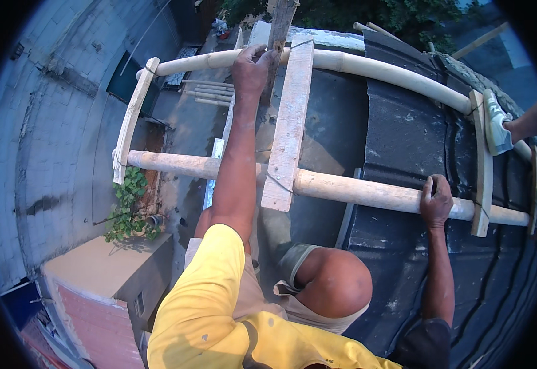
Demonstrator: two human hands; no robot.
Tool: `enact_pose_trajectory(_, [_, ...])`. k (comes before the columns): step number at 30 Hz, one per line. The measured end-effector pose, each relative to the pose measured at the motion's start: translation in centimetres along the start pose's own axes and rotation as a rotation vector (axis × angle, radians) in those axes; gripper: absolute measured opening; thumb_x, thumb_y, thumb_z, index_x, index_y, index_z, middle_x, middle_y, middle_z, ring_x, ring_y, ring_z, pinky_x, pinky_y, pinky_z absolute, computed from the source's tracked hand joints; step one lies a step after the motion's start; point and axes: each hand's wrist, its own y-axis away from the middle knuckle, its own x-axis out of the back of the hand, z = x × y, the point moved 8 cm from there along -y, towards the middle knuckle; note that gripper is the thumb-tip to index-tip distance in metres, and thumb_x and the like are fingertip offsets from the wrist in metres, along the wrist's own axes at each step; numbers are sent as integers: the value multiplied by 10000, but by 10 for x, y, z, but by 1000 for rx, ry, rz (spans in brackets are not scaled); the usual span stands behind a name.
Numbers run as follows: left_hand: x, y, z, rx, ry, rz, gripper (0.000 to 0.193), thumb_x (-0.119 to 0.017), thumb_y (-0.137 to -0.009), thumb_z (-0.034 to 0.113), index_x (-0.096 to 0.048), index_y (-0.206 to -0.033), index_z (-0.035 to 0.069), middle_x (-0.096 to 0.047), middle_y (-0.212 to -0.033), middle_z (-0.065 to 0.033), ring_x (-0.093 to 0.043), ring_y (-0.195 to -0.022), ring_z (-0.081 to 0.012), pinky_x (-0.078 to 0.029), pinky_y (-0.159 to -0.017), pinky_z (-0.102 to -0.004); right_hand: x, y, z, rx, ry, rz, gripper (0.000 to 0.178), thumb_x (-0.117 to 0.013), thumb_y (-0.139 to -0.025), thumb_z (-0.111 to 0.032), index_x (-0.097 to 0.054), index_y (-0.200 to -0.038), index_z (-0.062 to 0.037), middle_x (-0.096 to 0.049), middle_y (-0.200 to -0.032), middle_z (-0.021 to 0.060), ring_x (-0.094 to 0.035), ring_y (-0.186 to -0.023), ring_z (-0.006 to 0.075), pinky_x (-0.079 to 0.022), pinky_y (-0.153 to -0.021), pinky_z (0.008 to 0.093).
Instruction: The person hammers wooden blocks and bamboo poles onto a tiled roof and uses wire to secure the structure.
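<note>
Left hand: mine (252, 72), far out, at the pale round bamboo far pole (391, 73), thumb side against the rough brown upright wooden board (279, 31).
Left fingers: bent, index and thumb close together by the board's edge; cannot tell if they pinch anything.
Left arm: bare forearm (234, 160) stretched nearly straight away from me, crossing above the near pole; yellow cloth sleeve (216, 264) behind it.
Right hand: mine (436, 200), on the pale round bamboo near pole (360, 190), just left of the narrow wooden right slat (482, 166).
Right fingers: pressed together, curled over the pole, tips hidden.
Right arm: forearm (438, 277) reaching up and away, dark cloth sleeve (426, 341) at its near end.
Poles: run left to right, bridged by slats and a wide whitish wooden plank (290, 123) between my hands.
Under the right half: black ribbed sheet roof (403, 135).
Far right: another person's white shoe (496, 126) beside the slat.
</note>
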Motion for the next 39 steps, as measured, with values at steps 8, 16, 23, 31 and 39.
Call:
enact_pose_trajectory(8, [-7, -14, -20, -36, -68, -66, 259, -809, -801, 285, -763, -943, 72, -720, -873, -125, -705, -804, -255, -528, -710, -362, 1, 5, -4, 17, 27, 10, 79, -583, -903, -89, -610, -881, -18, -617, -839, 152, -611, -810, 348, -477, -736, 428])
enact_pose_trajectory(16, [-11, -14, -17, -5, -223, -113, 289, -798, -838, 309, -760, -930, 37, -718, -740, -42, -655, -702, -104, -505, -665, -266, 1, 4, -3, 41, 38, -7, 79, -583, -899, -87, -609, -866, -20, -608, -821, 151, -597, -784, 348, -468, -721, 436])
enact_pose_trajectory(23, [-12, -21, -27, 25, -159, -168, 276, -784, -831, 350, -770, -939, 97, -733, -781, -108, -689, -685, -216, -516, -657, -348, 0, 3, -4, 46, 29, -2, 72, -589, -887, -79, -607, -855, -17, -606, -801, 152, -594, -781, 354, -468, -719, 439])
enact_pose_trajectory(31, [-15, -8, -17, 76, -139, -147, 329, -790, -848, 319, -745, -976, 20, -722, -773, -56, -642, -717, -86, -499, -675, -259, 3, 6, 0, 8, 39, -16, 71, -604, -876, -86, -623, -856, -21, -614, -803, 151, -601, -785, 348, -473, -721, 437])
enact_pose_trajectory(39, [-2, -19, -28, 50, -162, -84, 323, -767, -846, 366, -734, -950, 62, -731, -843, -141, -704, -779, -277, -509, -715, -382, -3, 1, -13, 34, 15, 9, 59, -613, -867, -89, -624, -841, -37, -612, -792, 132, -602, -773, 334, -475, -709, 445])
